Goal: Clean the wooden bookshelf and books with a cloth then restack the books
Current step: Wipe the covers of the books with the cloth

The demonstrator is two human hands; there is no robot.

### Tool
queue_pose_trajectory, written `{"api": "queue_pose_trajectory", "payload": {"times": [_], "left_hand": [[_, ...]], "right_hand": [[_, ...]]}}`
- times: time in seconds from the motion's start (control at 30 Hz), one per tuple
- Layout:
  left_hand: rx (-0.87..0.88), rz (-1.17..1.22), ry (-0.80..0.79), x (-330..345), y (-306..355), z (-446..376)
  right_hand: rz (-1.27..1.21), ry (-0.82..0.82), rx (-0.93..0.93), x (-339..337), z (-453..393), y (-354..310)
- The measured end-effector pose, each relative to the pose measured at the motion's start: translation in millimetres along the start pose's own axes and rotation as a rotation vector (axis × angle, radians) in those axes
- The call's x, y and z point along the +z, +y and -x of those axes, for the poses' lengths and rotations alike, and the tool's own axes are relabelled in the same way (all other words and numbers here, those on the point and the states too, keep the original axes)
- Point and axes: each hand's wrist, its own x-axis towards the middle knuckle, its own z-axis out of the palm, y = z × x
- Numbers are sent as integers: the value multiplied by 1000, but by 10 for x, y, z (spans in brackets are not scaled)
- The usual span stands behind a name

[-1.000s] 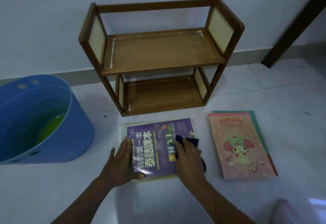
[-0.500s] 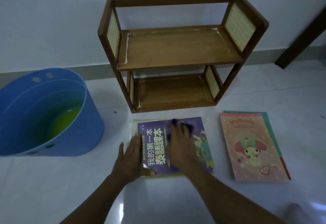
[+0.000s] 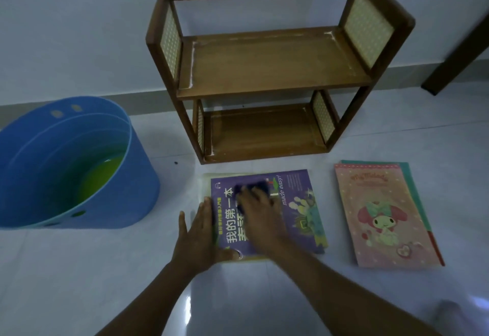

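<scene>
In the head view, a purple book [image 3: 288, 211] is lying flat on the pale floor [image 3: 105, 282], just in front of the wooden bookshelf [image 3: 267, 71], and on top of a yellowish book [image 3: 205, 187] whose edge is showing along its left and top sides. The right hand [image 3: 258, 211] is pressing down on the upper left part of the purple cover, with a dark blue cloth [image 3: 254, 186] trapped beneath it. The cloth is peeking out past the fingertips and at the left side of the hand; most of it is lying hidden under the palm. The hand is blurred, so whether its fingers are curling around the cloth or lying flat over it cannot be told. The left hand [image 3: 201, 235] is resting with fingers straight and spread at the left edge of the purple book, partly on the floor, its thumb lying across the book's lower left corner.

The right hand and forearm are covering the middle of the cover's large lettering. To the right, well apart, a pink book [image 3: 383, 216] is lying on a teal book [image 3: 412, 185], of which only a strip along the top and right is showing. Both shelves of the bookshelf are standing bare, with pale streaks along their edges. A blue bucket [image 3: 127, 193] is sitting at the left, near the left hand, holding greenish liquid [image 3: 100, 177]; its left side is being cut off by the frame. A dark wooden post [image 3: 460, 52] is leaning in at the upper right, cut off as well. A blurred pale shape at the bottom right corner is too indistinct to identify.
</scene>
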Motion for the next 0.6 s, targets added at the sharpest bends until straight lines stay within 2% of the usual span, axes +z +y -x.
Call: {"api": "queue_pose_trajectory", "payload": {"times": [0.07,0.1,0.13,0.23,0.33,0.4,0.5,0.6], "left_hand": [[45,-38,45,16,-19,19],[31,-43,26,20,-18,30],[-1,-39,-4,10,-9,36],[-39,-48,-53,-64,72,15],[212,-213,20,-67,290,51],[355,-263,13,50,440,96],[355,-329,-8,138,563,56],[402,-388,0,85,522,-12]], "right_hand": [[20,-57,-330,187,346,-227],[29,-46,-384,186,443,-197],[25,-2,-344,159,477,-75],[1,125,97,-72,479,506],[-83,205,474,-243,537,982],[-239,221,554,-291,539,1044],[-457,183,602,-378,518,1114],[-437,54,714,-433,594,1310]]}}
